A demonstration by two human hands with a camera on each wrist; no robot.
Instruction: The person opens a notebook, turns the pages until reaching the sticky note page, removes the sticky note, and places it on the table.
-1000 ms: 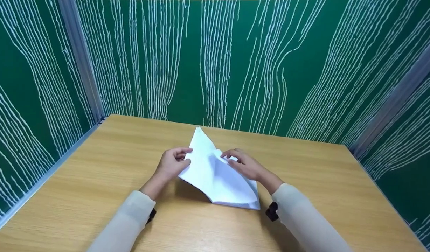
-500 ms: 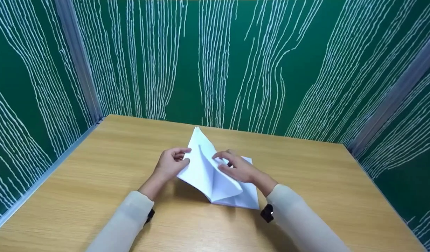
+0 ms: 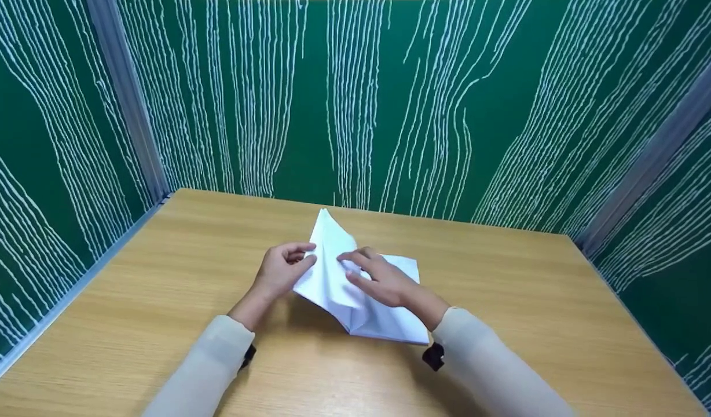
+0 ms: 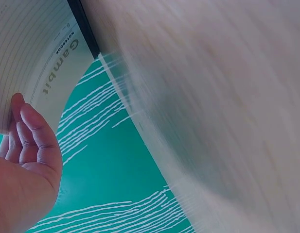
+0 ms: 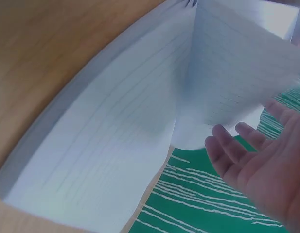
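Observation:
An opened notebook [image 3: 399, 327] with white lined pages stands over the middle of the table, its left half raised and its right half lying low. My left hand [image 3: 274, 272] grips the outer edge of the raised half, thumb on the page side and fingers behind. In the left wrist view the cover [image 4: 57, 77] reads "Gambit NOTEBOOK", and fingers lie against it. A loose page [image 5: 237, 63] arches up between the two halves. Against that page, my right hand [image 3: 384, 284] has its fingers loosely extended; in the right wrist view the fingertips are right at its lower edge.
A wooden table [image 3: 216, 226] spreads under both arms. Green walls [image 3: 309, 174] with wavy white lines rise behind and at both sides, joined by grey corner posts [image 3: 127, 87]. Dark wrist devices [image 3: 433, 356] sit by the cuffs.
My right hand has moved left, and the page has swung from the right half over toward the raised left half. More of the right page now shows. My left hand keeps its grip in place.

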